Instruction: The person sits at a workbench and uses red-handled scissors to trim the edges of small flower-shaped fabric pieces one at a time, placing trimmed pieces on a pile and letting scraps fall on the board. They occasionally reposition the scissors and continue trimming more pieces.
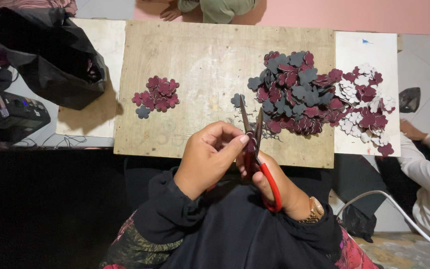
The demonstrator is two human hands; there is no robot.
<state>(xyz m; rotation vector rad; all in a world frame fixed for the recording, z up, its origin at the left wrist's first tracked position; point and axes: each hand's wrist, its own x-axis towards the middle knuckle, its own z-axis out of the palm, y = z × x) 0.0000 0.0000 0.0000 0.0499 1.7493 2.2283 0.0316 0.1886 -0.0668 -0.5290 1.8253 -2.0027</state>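
Head view: right hand [279,187] grip wraps the red-handled scissors [255,149], blades parted and pointing away. Left hand [210,157] pinches a small piece at the blades, steadying it over the bench [200,65]. Big flower pile [294,92] right, small pile [156,94] left.

Person is wearing black long-sleeved top, cuffs bunching loose at both wrists. Left hand [210,157] is showing bare, no rings or band visible. Right hand [279,189] is carrying a gold-coloured wristwatch [315,209] at the wrist. Patterned fabric w/ pink, red & green print is showing under the sleeves, lower down.
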